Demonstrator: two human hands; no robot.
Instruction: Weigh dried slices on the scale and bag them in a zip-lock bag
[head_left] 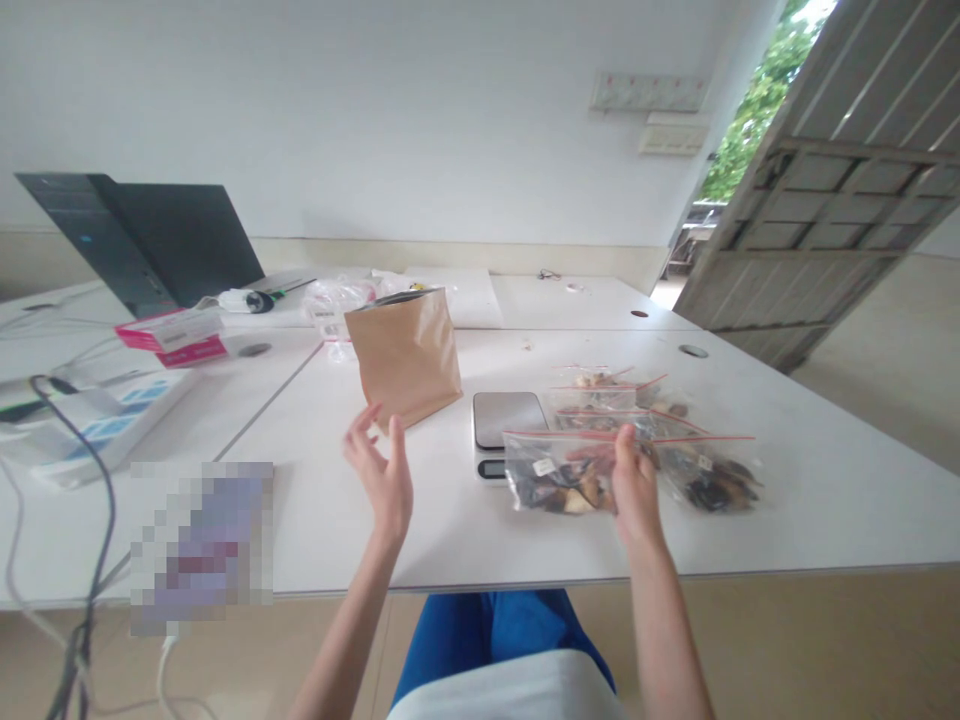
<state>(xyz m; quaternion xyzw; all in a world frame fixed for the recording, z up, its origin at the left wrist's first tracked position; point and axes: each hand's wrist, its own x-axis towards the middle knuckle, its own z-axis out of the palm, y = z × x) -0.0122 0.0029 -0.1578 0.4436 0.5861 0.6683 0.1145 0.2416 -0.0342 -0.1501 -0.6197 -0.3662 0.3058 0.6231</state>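
My right hand (636, 485) grips the right end of a clear zip bag (559, 485) with dark and pale dried pieces inside and a small white label. The bag is in front of a small kitchen scale (510, 418) and covers part of its front. My left hand (381, 470) is raised with its fingers apart and holds nothing. Just behind it a brown paper pouch (409, 355) stands upright on the table, its top open. More zip bags (712, 480) of dried pieces lie to the right of the scale, partly behind my right hand.
On the left are a power strip (124, 420), pink boxes (176, 335), loose cables and a pixelated flat object (214, 540) at the table edge. A black computer case (142, 240) and crumpled clear plastic (337, 300) are farther back. A metal door (832, 180) stands at the right.
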